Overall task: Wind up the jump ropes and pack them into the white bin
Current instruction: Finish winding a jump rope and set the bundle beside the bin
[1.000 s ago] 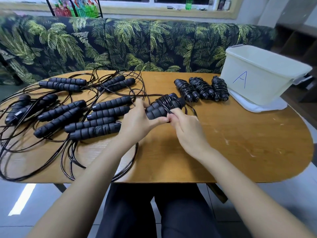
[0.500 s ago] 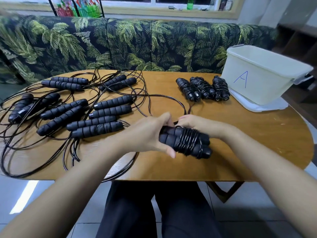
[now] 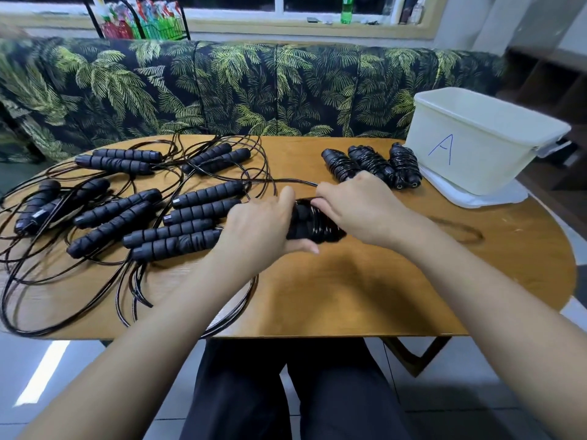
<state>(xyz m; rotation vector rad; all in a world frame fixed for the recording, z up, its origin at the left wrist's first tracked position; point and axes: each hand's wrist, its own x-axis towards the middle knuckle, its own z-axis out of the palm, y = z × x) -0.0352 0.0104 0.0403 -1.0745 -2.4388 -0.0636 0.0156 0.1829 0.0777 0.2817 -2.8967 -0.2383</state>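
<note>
The half-wound jump rope [image 3: 314, 227], two black ribbed foam handles lying side by side with glossy black cord coiling round them, is sitting directly between the two hands, over the middle of the oval wooden table [image 3: 365, 296]. It is blurred, so whether it is touching the wood cannot be told.

The left hand [image 3: 259, 227] is gripping its left end, with the fingers curling over the top and the thumb tucking underneath. The right hand [image 3: 360, 208] is covering its right half from above, fingers curling down onto the coils. Whether they are also pinching the loose cord [image 3: 295, 181] running out leftward beside the index finger is unclear.

Just beyond the right hand, three finished wound bundles [image 3: 371, 165] are lying side by side, each tightly wrapped in shiny cord. Beside them, the rectangular white plastic bin [image 3: 476, 166], bearing a blue handwritten "A", is standing on a flat white lid [image 3: 470, 200] at the table's far right.

To the left, the unwound jump ropes [image 3: 203, 198] are lying in pairs of matte, ridged foam handles, their thin slick cords looping across the wood and drooping over the near edge.
</note>
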